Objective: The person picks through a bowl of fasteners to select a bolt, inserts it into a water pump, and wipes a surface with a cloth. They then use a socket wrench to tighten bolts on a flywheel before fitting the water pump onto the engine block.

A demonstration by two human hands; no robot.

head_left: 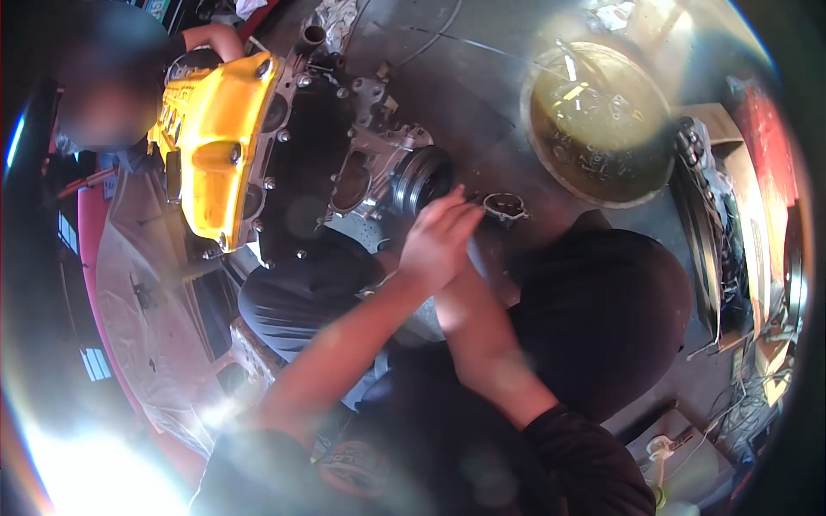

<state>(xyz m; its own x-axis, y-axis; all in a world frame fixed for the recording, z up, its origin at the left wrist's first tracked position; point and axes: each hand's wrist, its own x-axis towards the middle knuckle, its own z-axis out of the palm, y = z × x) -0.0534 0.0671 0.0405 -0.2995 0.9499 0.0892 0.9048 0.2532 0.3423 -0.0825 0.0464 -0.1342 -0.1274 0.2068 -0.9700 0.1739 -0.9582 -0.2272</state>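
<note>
Both of my hands meet in front of the engine's black ribbed pulley (422, 180). My left hand (433, 245) lies on top, with its fingers pressed together and pointing up and right. Beneath and beside it is my right hand (465, 225), largely covered. Whether anything sits between the hands is hidden. The engine (301, 155) has a yellow cover (219, 155) on its left side and a dark front face. A small round metal part (505, 206) lies on the floor just right of my fingertips.
A large round tub (551, 159) of murky liquid stands at the upper right. Another person (215, 39) is behind the yellow cover, an arm reaching toward the engine. Cardboard (727, 129) and dark parts line the right side. A grey box (684, 456) sits lower right.
</note>
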